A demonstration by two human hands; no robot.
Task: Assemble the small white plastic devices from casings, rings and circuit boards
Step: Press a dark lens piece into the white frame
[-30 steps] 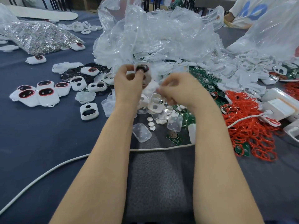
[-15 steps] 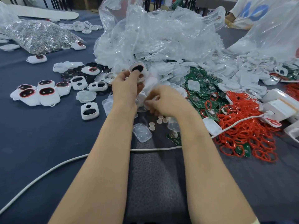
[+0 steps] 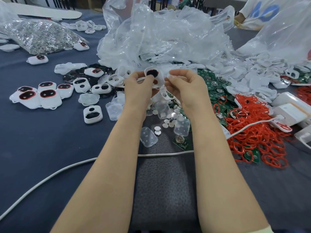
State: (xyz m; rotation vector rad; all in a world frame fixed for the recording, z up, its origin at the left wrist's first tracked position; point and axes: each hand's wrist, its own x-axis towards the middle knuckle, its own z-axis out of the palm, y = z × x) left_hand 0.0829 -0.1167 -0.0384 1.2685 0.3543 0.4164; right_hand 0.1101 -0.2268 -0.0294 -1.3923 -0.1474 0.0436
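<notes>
My left hand (image 3: 140, 86) grips a white casing (image 3: 154, 74) with two openings, held upright above the table's middle. Beside it, my right hand (image 3: 184, 84) pinches a small white round piece (image 3: 169, 75) at the fingertips, close to the casing's right edge. Below the hands lie small white discs (image 3: 165, 125), clear inserts (image 3: 149, 136) and a green circuit board (image 3: 182, 142). Red rings (image 3: 254, 132) are heaped at the right, with more green boards (image 3: 213, 84) behind them. Several assembled white devices (image 3: 36, 96) lie at the left.
A crumpled clear plastic bag (image 3: 165, 34) rises behind the hands, over a pile of white casings (image 3: 262, 76). A bag of metal parts (image 3: 38, 36) sits far left. A white cable (image 3: 67, 169) crosses the dark cloth. White boxes (image 3: 289, 110) stand at the right; another person's sleeve (image 3: 257, 12) is at the far right.
My right hand dipped toward the discs on the table, then rose again with a small white piece to the casing's right side. My left hand kept hold of the casing.
</notes>
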